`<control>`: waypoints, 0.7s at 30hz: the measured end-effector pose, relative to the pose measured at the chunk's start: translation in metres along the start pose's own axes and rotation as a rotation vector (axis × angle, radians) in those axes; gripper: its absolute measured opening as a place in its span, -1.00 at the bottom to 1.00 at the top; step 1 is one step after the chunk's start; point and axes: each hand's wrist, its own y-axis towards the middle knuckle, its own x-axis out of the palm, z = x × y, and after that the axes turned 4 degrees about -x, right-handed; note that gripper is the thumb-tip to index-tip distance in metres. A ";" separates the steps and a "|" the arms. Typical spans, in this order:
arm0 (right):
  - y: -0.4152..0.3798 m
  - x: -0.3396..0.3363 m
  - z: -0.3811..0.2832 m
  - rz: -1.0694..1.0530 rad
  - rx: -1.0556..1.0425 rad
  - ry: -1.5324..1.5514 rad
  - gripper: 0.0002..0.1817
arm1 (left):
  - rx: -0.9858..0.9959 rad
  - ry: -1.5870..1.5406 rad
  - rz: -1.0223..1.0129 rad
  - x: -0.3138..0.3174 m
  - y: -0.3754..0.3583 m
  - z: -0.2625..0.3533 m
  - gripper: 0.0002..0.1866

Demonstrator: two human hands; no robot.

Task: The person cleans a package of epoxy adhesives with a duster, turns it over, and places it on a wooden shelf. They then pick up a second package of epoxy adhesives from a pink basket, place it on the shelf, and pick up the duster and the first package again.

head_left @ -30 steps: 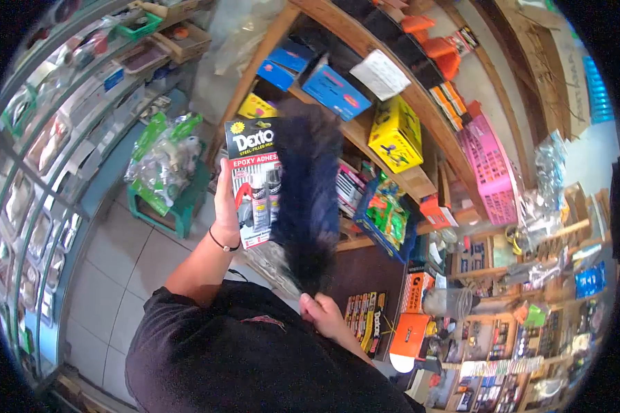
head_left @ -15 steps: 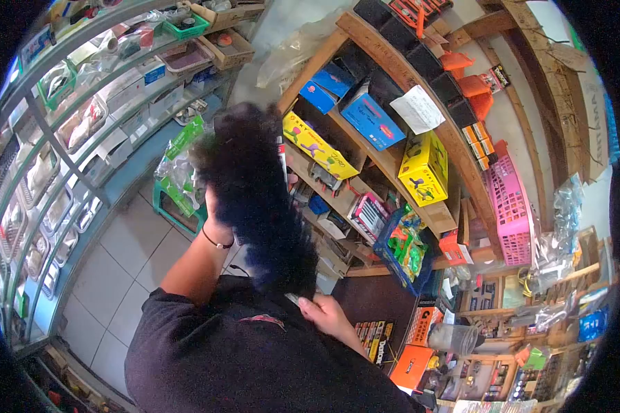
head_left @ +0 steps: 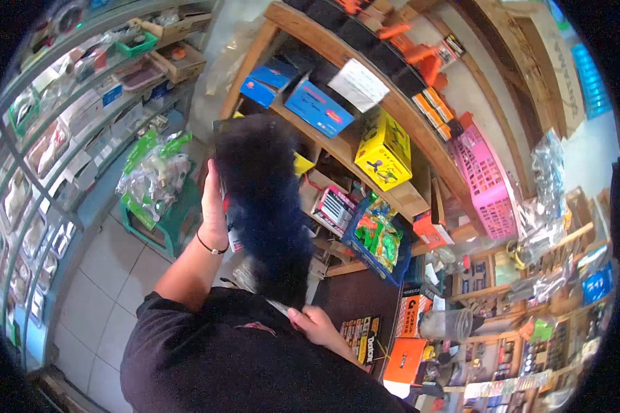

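A fluffy black duster (head_left: 265, 206) fills the middle of the view, its lower part dark blue and blurred. My right hand (head_left: 317, 325) is closed round its pale handle (head_left: 277, 307) in front of my shirt. My left hand (head_left: 214, 210) is raised at the duster's left side, a finger or thumb pointing up along the edge of something behind it. A bit of red and white (head_left: 235, 239) shows beside the left wrist, mostly covered by the duster. I cannot tell what the left hand grips there.
Wooden shelves hold blue boxes (head_left: 319, 108), a yellow box (head_left: 384, 150) and a blue basket (head_left: 365, 249) of green packets. A pink basket (head_left: 488, 180) sits to the right. At left, a green stool (head_left: 169, 230) carries plastic bags (head_left: 155, 168) beside a metal rack (head_left: 45, 179).
The view has turned, so shelves and boxes sit further left. The duster now covers the long yellow box, and its handle still rests in my right hand. More of the stool shows.
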 end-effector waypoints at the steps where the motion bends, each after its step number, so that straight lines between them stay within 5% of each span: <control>1: -0.007 -0.005 0.003 -0.022 0.003 -0.124 -0.55 | -0.368 -0.006 -0.527 0.002 -0.007 -0.006 -0.44; 2: -0.013 -0.008 0.007 -0.006 0.013 -0.112 -0.55 | -0.391 -0.006 -0.528 0.017 -0.017 -0.015 -0.44; 4: -0.025 -0.016 0.016 0.103 0.050 0.140 -0.54 | -0.281 -0.062 0.010 0.049 -0.039 -0.035 -0.34; 6: -0.036 -0.029 0.035 0.121 0.025 0.176 -0.54 | -0.283 0.222 -0.152 0.011 -0.028 -0.058 -0.40; 8: -0.045 -0.039 0.042 0.031 0.182 0.163 -0.53 | -0.439 0.004 -0.420 -0.016 -0.013 -0.082 -0.42; 9: -0.048 -0.044 0.052 -0.053 0.126 0.124 -0.54 | -0.394 -0.057 -0.079 0.032 -0.032 -0.092 -0.44; 11: -0.051 -0.040 0.065 -0.035 0.074 0.240 -0.54 | -0.620 0.083 -0.499 0.022 -0.025 -0.107 -0.36; 12: -0.051 -0.035 0.070 -0.016 0.040 0.346 -0.54 | -0.664 0.259 -0.521 0.023 -0.023 -0.111 -0.34; 14: -0.053 -0.028 0.084 0.055 0.019 0.386 -0.56 | -0.433 0.010 -0.317 0.039 -0.032 -0.117 -0.36; 16: -0.052 -0.028 0.088 0.166 -0.023 0.396 -0.58 | -0.526 0.159 -0.251 0.037 -0.026 -0.118 -0.34; 17: -0.056 -0.032 0.083 0.109 0.075 0.464 -0.59 | -0.579 -0.005 -0.278 0.038 -0.030 -0.124 -0.40; 18: -0.055 -0.033 0.082 0.110 0.070 0.474 -0.59 | -0.395 0.012 -0.213 0.041 -0.030 -0.133 -0.44; 20: -0.052 -0.038 0.078 0.099 0.069 0.498 -0.58 | -0.348 0.045 -0.206 0.028 -0.031 -0.127 -0.41; 21: -0.049 -0.043 0.067 0.083 0.003 0.504 -0.57 | -0.409 -0.001 -0.383 0.010 -0.021 -0.118 -0.38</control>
